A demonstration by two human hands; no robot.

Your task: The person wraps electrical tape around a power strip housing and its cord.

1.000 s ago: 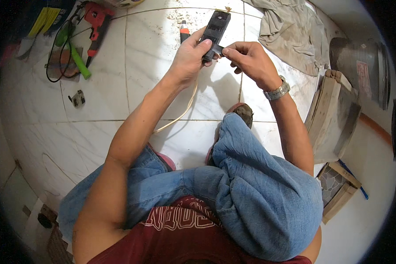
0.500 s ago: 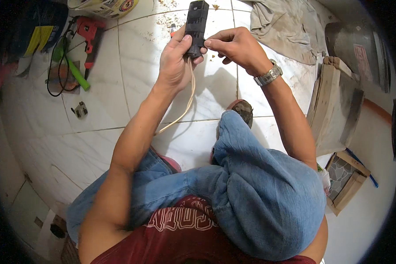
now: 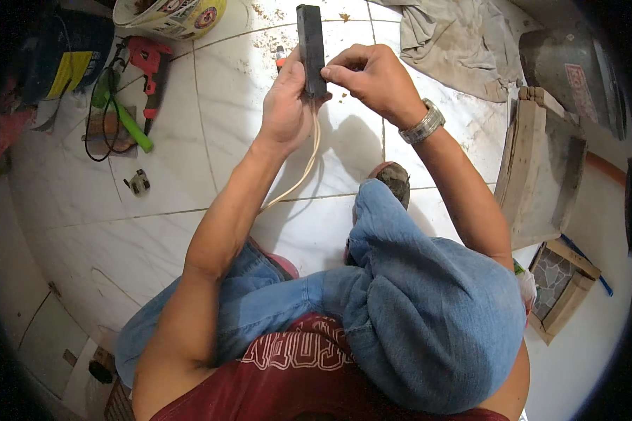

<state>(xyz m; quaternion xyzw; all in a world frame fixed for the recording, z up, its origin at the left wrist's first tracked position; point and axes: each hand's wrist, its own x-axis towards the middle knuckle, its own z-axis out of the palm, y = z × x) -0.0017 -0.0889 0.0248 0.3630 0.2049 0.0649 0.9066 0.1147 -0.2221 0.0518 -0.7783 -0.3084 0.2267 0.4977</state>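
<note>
My left hand (image 3: 288, 98) is wrapped round a long black extension socket (image 3: 312, 49), taped-looking and held tilted upward over the floor. Two cream wires (image 3: 316, 144) leave its lower end and run down past my left forearm. My right hand (image 3: 379, 77), with a metal watch on the wrist, touches the right edge of the black block with thumb and forefinger pinched together. What sits between those fingertips is too small to make out. Partly hidden behind my left hand is a small orange-and-clear piece (image 3: 281, 56); I cannot tell whether it is held or lies on the floor.
On the left lie a red power drill (image 3: 147, 67), a green-handled tool (image 3: 130, 126) and a small metal fitting (image 3: 138, 183). A bucket (image 3: 175, 17) stands at the far left. Cloth (image 3: 456, 49) is spread at the far right, near a wooden frame (image 3: 541, 165).
The black block has turned in my left hand, so a smoother face shows now. My right hand stays pinched at its right edge. The whole view has shifted slightly.
</note>
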